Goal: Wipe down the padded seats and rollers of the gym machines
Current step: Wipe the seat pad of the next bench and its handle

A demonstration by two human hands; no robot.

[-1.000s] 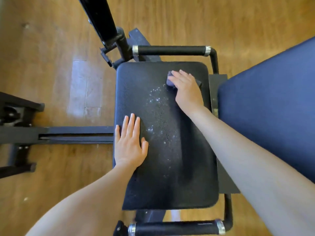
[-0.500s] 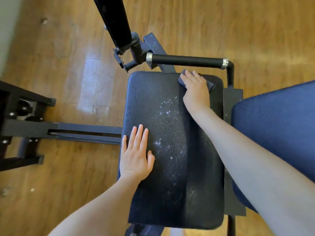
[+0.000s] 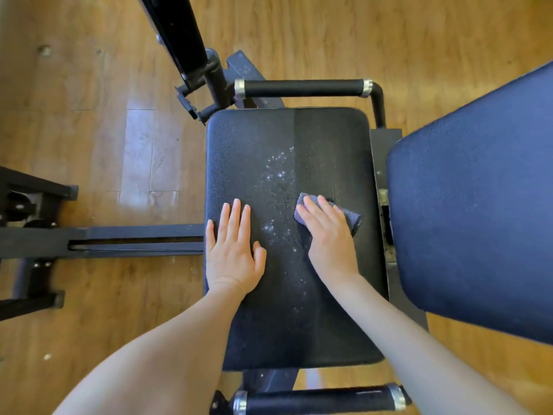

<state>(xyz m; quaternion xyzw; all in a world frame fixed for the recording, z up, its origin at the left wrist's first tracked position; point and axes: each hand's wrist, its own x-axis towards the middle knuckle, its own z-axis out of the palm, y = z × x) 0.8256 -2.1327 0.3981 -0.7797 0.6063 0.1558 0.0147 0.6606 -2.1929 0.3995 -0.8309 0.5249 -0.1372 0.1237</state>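
A black padded seat [image 3: 257, 139] fills the middle of the view, with white spray droplets [image 3: 276, 172] down its centre and a darker wiped strip on its right half. My right hand [image 3: 329, 238] lies flat on a folded grey-blue cloth [image 3: 351, 218], pressing it onto the seat's right middle. My left hand [image 3: 233, 250] rests flat on the seat's left side, fingers together, holding nothing. A blue padded backrest [image 3: 478, 205] stands to the right of the seat.
Black foam-grip handles run across the far side [image 3: 302, 88] and near side [image 3: 317, 401] of the seat. A black frame post [image 3: 176, 37] rises at the top left. A dark steel rail [image 3: 104, 242] extends left over the wooden floor [image 3: 89, 115].
My right hand has dragged the cloth from the seat's far right corner back toward me to mid-seat, leaving a dark wiped strip. The left hand stays in place.
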